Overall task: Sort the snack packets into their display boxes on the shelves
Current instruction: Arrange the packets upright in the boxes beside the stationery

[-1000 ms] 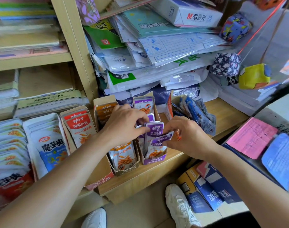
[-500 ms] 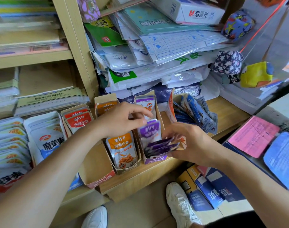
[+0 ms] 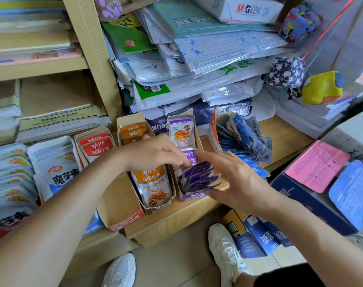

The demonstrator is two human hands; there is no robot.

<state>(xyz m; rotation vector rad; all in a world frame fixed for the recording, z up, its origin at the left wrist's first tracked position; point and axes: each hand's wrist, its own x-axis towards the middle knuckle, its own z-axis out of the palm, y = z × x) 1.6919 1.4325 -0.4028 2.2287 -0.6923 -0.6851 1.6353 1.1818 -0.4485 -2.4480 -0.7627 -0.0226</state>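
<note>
In the purple box (image 3: 192,197), seemingly light, slippery packets (image 3: 197,179) are steadied by the right hand (image 3: 240,183), fingers (image 3: 215,160) apart; the left hand's (image 3: 153,155) hold cannot be told; top seams suit pinching.

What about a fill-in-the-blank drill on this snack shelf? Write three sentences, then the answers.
The right hand touches fanned packets coloured ____.
The display box directly left of theirs shows packet tops coloured ____.
The spilled packets on the shelf to their right are ____.
Missing: purple, orange, blue.

We read "M&G 晨光" on the white box (image 3: 248,10). The orange packet (image 3: 153,183) says "深海小鱼"; the white packet (image 3: 60,175) says "魔芋爽".
</note>
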